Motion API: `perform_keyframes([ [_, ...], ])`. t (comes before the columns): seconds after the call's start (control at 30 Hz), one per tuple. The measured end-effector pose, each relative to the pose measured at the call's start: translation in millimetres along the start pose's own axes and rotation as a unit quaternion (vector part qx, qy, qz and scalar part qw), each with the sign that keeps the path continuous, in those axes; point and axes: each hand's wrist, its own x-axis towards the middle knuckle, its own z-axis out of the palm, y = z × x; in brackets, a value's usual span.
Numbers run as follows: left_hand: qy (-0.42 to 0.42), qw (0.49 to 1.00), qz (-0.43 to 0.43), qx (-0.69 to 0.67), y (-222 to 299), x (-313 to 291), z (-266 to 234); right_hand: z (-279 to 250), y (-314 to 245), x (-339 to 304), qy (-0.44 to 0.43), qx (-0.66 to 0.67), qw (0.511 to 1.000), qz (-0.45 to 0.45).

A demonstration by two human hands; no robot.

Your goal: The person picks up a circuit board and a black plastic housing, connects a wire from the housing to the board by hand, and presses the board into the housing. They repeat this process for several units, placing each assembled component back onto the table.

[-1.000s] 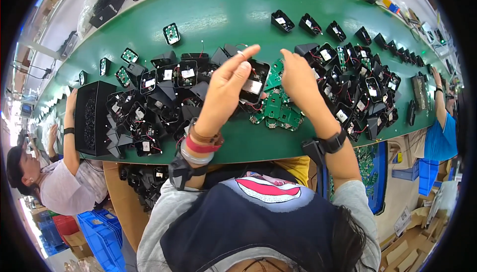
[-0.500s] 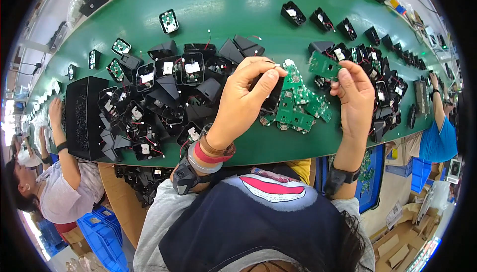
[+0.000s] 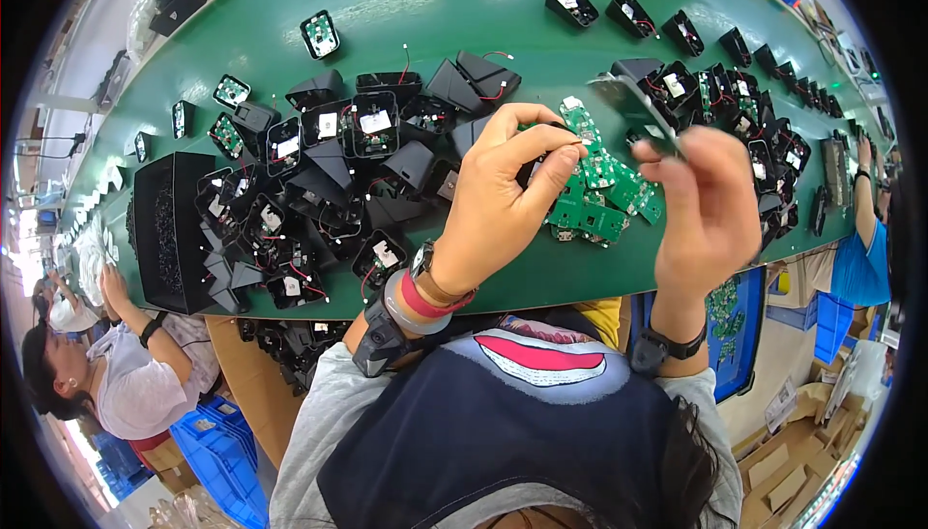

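My left hand (image 3: 512,191) is closed over a black plastic housing, mostly hidden behind the fingers, with thumb and forefinger pinched together at its edge. To its right, my right hand (image 3: 710,205), smeared by motion, grips a circuit board (image 3: 633,102) that is tilted nearly edge-on. Between and beyond the hands lies a loose heap of green circuit boards (image 3: 592,215). Left of my left hand, many black housings (image 3: 375,128) are piled up, some with boards, white parts and thin red wires inside.
A black bin (image 3: 174,239) stands at the table's left end. More housings (image 3: 572,5) run in a row along the far right of the green table (image 3: 454,7). Co-workers sit at left and right. A blue tray (image 3: 725,336) with boards is below the table edge.
My right hand has moved nearer and slightly right, turning the board from face-on to nearly edge-on. My left hand has shifted slightly right, still closed on the housing.
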Motion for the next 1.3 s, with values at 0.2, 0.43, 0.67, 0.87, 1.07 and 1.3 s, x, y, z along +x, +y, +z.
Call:
perform_keyframes([
  [0.2,-0.023,0.995,-0.03,-0.096,8.7,-2.9,1.3,-6.6,18.8,-16.0,-0.126,-0.194,0.941,-0.247],
  [0.43,-0.017,0.987,-0.03,-0.155,4.0,-4.4,8.1,0.1,26.5,-21.2,-0.085,-0.213,0.934,-0.274],
  [0.67,-0.059,0.998,0.018,0.029,12.5,-6.5,8.2,-1.0,23.9,-20.6,-0.087,-0.233,0.94,-0.235],
  [0.87,-0.06,0.998,0.022,0.005,10.2,-3.8,9.3,-14.0,29.5,-28.1,-0.079,-0.221,0.951,-0.2],
  [1.07,-0.074,0.995,-0.003,-0.063,6.7,-5.3,13.4,-19.5,29.9,-35.6,-0.07,-0.118,0.978,-0.16],
  [1.3,-0.068,0.996,0.045,-0.023,1.3,-6.3,17.8,-11.2,23.0,-36.0,-0.063,-0.157,0.977,-0.13],
])
